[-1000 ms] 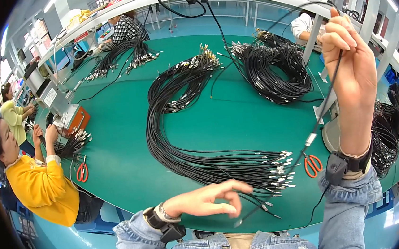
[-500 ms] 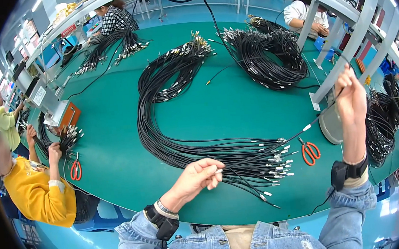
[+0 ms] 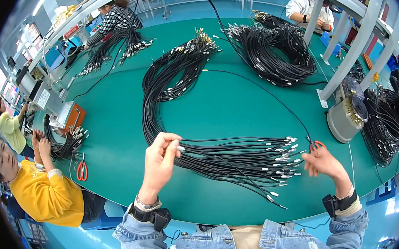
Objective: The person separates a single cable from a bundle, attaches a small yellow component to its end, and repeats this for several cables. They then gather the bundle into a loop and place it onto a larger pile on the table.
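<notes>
My left hand (image 3: 161, 162) is closed in a pinch on a white-tipped black cable (image 3: 180, 148), above the left part of a fanned bundle of black cables (image 3: 231, 158). The bundle's white-tagged ends point right. My right hand (image 3: 327, 163) hovers at those ends, fingers half curled and apart, with nothing plainly held. Just beyond it lie red-handled pliers (image 3: 317, 145), partly covered by the hand. One loose black cable (image 3: 264, 89) arcs across the green table to the pliers; where it runs from there is hard to tell.
A thick cable coil (image 3: 277, 61) sits at the back right. A grey round machine (image 3: 346, 120) stands right, beside slanted metal posts (image 3: 346, 71). More cables (image 3: 381, 130) hang beyond it. At left, a co-worker in yellow (image 3: 49, 192) handles cables near another pair of red pliers (image 3: 82, 170).
My right hand has come down from beside the metal post to near the pliers. My left hand has moved left and farther up. The loose cable now stretches across the table.
</notes>
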The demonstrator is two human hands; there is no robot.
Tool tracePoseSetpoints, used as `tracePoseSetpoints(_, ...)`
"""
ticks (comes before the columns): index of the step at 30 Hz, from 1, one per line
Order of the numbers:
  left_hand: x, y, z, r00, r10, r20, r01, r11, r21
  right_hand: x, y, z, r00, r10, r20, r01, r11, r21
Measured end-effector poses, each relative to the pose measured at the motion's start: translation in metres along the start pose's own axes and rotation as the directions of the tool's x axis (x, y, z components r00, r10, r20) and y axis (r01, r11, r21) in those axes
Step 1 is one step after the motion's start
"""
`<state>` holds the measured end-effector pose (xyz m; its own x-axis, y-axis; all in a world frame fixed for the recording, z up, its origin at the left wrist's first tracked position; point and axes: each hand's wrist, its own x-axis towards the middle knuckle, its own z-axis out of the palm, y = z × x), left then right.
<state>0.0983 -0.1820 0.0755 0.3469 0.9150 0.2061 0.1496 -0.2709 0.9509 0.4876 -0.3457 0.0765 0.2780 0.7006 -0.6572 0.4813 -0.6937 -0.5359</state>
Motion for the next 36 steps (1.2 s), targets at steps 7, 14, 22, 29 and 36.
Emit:
tracePoseSetpoints(7, 0.000, 0.022, -0.011, 1.000, -0.012, -0.025, 0.012, 1.000, -0.003, 0.004, -0.090, 0.093, 0.235, -0.940, -0.246, 0.911, 0.301, -0.283)
tracePoseSetpoints(14, 0.033, 0.028, -0.070, 0.963, 0.158, -0.217, -0.138, 0.985, 0.101, 0.022, -0.090, 0.075, 0.502, -0.864, 0.052, 0.858, 0.489, -0.155)
tracePoseSetpoints(22, 0.127, -0.051, -0.205, 0.936, 0.099, -0.338, -0.123, 0.991, -0.049, -0.024, -0.084, -0.025, 0.480, -0.874, -0.076, 0.731, 0.447, -0.515)
tracePoseSetpoints(29, 0.195, -0.079, -0.257, 0.899, 0.094, -0.427, -0.160, 0.980, -0.121, -0.034, -0.058, -0.062, 0.490, -0.848, -0.201, 0.568, 0.486, -0.665)
tracePoseSetpoints(36, 0.235, -0.098, -0.261, 0.813, -0.041, -0.580, -0.091, 0.976, -0.196, -0.040, -0.036, -0.044, 0.601, -0.791, -0.113, 0.559, 0.517, -0.648)
